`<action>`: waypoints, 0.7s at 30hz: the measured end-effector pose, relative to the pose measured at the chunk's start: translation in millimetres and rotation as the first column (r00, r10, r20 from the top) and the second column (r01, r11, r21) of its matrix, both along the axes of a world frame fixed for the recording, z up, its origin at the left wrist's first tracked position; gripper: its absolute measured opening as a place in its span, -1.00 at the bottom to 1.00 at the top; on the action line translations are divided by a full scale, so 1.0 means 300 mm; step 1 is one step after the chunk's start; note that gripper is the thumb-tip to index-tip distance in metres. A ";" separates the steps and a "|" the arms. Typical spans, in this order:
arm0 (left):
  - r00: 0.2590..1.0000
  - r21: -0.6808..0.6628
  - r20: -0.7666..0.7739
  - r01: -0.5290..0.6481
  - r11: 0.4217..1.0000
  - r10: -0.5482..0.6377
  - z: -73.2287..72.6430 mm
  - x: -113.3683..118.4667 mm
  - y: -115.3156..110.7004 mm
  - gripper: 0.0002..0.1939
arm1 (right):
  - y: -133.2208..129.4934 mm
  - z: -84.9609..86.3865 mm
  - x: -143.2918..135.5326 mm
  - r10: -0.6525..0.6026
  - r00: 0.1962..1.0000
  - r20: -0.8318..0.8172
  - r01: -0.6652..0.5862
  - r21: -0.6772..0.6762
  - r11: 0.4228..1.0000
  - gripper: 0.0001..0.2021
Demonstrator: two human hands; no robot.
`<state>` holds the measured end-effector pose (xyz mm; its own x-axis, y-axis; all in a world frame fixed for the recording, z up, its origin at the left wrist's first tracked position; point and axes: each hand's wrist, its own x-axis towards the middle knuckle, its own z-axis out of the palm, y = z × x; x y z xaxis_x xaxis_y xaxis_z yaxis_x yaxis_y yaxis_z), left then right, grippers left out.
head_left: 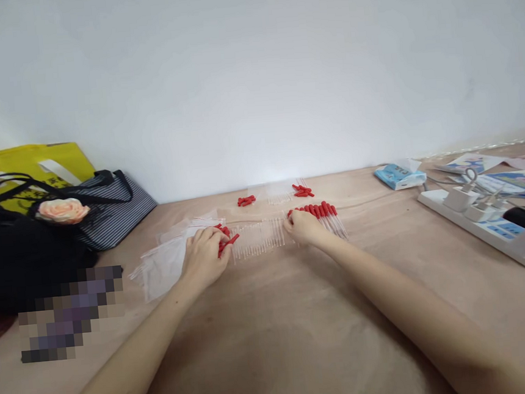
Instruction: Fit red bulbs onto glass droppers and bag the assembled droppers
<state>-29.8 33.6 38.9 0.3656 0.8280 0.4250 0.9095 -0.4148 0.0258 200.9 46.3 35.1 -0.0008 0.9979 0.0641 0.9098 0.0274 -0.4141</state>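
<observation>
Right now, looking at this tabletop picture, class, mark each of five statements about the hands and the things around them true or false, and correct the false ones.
1. The left hand holds red-capped pieces. True.
2. The right hand rests at a row of red-capped clear tubes. True.
3. The power strip lies beside the left hand. False: it lies far out on the right-hand side of the table.
4. A pink fabric flower sits on the black bag. True.
5. The clear plastic bags lie under the right hand. False: they lie by the left hand.
</observation>
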 end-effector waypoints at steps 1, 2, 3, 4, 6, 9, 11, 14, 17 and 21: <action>0.998 0.005 0.030 0.054 0.999 -0.054 0.000 0.016 -0.012 -0.87 | -0.019 0.000 0.017 0.016 1.000 -0.009 -0.016 0.022 1.000 -0.80; 0.992 0.001 0.061 0.113 0.994 -0.113 -0.004 0.035 -0.027 -0.87 | -0.039 -0.005 0.036 0.037 0.999 -0.020 -0.036 0.050 0.998 -0.82; 0.981 -0.012 0.091 0.171 0.985 -0.169 -0.012 0.055 -0.043 -0.87 | -0.060 -0.014 0.055 0.064 0.997 -0.032 -0.061 0.079 0.995 -0.85; 0.970 -0.032 0.118 0.216 0.976 -0.211 -0.024 0.077 -0.060 -0.88 | -0.081 -0.029 0.074 0.106 0.993 -0.046 -0.100 0.113 0.989 -0.88; 0.944 -0.075 0.168 0.300 0.951 -0.285 -0.055 0.116 -0.092 -0.90 | -0.122 -0.069 0.109 0.263 0.961 -0.083 -0.235 0.248 0.940 -0.93; 0.906 -0.146 0.232 0.392 0.908 -0.354 -0.099 0.153 -0.123 -0.90 | -0.170 -0.135 0.140 0.474 0.877 -0.072 -0.422 0.355 0.834 -0.94; 0.894 -0.168 0.278 0.406 0.899 -0.351 -0.117 0.163 -0.129 -0.83 | -0.190 -0.167 0.143 0.568 0.823 -0.033 -0.513 0.388 0.766 -0.88; 0.884 -0.184 0.310 0.417 0.890 -0.350 -0.124 0.167 -0.129 -0.63 | -0.204 -0.189 0.132 0.622 0.782 0.039 -0.573 0.436 0.694 -0.70; 0.876 -0.189 0.297 0.445 0.875 -0.381 -0.127 0.175 -0.128 -0.62 | -0.204 -0.193 0.125 0.604 0.791 0.100 -0.573 0.467 0.673 -0.56; 0.876 -0.165 0.301 0.436 0.885 -0.376 -0.141 0.190 -0.125 -0.79 | -0.194 -0.193 0.131 0.492 0.857 0.152 -0.494 0.511 0.703 -0.63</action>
<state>27.1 -4.0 -3.5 0.5949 0.7124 0.3724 0.6110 -0.7018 0.3664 240.1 -11.9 -22.8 -0.4846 0.6685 0.5642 0.7063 0.6795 -0.1985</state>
